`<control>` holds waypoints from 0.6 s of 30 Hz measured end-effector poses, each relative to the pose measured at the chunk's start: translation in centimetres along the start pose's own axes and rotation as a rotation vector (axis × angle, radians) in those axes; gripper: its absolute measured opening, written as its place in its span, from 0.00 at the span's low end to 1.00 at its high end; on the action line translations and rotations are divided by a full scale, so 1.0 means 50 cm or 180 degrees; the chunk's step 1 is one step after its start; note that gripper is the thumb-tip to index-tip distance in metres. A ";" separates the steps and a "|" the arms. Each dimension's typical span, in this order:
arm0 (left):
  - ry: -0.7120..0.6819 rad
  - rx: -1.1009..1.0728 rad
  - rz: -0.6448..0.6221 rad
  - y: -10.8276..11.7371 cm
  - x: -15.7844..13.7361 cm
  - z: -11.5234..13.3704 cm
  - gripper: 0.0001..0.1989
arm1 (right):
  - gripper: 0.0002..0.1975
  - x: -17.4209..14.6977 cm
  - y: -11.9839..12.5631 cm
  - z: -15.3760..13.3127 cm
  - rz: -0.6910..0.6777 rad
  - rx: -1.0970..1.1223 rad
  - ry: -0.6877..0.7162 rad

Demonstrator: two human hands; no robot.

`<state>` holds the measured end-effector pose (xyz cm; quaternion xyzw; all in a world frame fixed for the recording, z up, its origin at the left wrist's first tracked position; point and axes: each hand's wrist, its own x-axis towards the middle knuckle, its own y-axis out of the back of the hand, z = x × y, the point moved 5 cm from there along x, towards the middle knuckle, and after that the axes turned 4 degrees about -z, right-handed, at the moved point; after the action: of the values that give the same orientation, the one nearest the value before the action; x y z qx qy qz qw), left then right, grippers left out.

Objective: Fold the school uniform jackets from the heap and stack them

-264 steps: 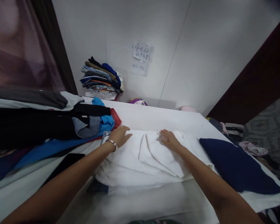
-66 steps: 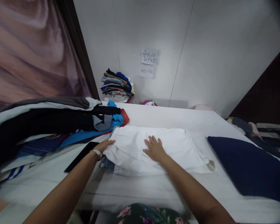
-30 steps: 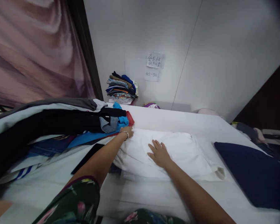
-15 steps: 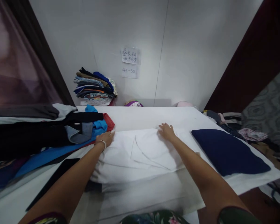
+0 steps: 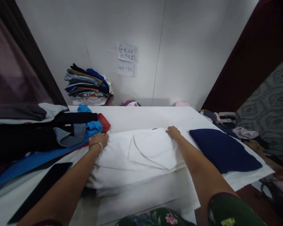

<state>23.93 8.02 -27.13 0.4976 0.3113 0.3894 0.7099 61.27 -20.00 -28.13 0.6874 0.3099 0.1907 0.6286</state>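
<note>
A white garment [image 5: 132, 157] lies spread on the white table [image 5: 146, 117] in front of me, with a folded flap in its middle. My left hand [image 5: 99, 139], a bracelet on the wrist, grips the garment's far left corner beside the pile of clothes. My right hand [image 5: 172, 132] pinches the garment's far right corner. Both arms reach forward over the cloth.
A pile of dark, blue and red clothes [image 5: 37, 131] fills the table's left side. A black phone [image 5: 40, 190] lies near the front left. A navy folded cloth [image 5: 224, 150] sits at the right. A stack of folded clothes [image 5: 87, 84] stands against the wall under paper notes [image 5: 127, 58].
My right hand has slid from the garment's middle to its far right corner. My left hand stays at the far left corner. A flap now lies folded across the middle.
</note>
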 end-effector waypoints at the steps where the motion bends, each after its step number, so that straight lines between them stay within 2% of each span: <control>1: 0.0024 0.0007 0.0003 0.000 0.000 -0.001 0.21 | 0.21 -0.003 0.006 -0.004 0.0024 -0.0004 0.0016; 4: 0.0082 0.0039 -0.0016 0.001 -0.002 -0.003 0.20 | 0.25 -0.023 0.025 -0.027 0.0204 -0.0043 0.0138; 6: 0.0095 0.0014 -0.0006 0.000 -0.004 -0.003 0.20 | 0.26 -0.047 0.026 -0.056 0.0361 -0.0069 0.0404; 8: 0.0110 -0.0028 0.0040 0.000 -0.007 -0.003 0.18 | 0.26 -0.075 0.010 -0.088 0.0403 -0.0078 0.0796; 10: 0.0117 -0.0083 0.0091 0.001 -0.009 -0.003 0.17 | 0.26 -0.100 -0.020 -0.113 0.0246 -0.0090 0.1091; 14: 0.0098 -0.0239 0.0179 0.002 -0.012 -0.005 0.16 | 0.25 -0.129 -0.054 -0.127 -0.0074 -0.0079 0.1106; 18: 0.0108 -0.0522 0.0284 0.001 -0.008 -0.014 0.15 | 0.26 -0.166 -0.032 -0.141 0.0113 0.0139 0.1074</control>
<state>23.14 7.99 -27.26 0.4444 0.2679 0.4532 0.7248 50.26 -20.26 -27.69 0.6645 0.4030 0.3077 0.5490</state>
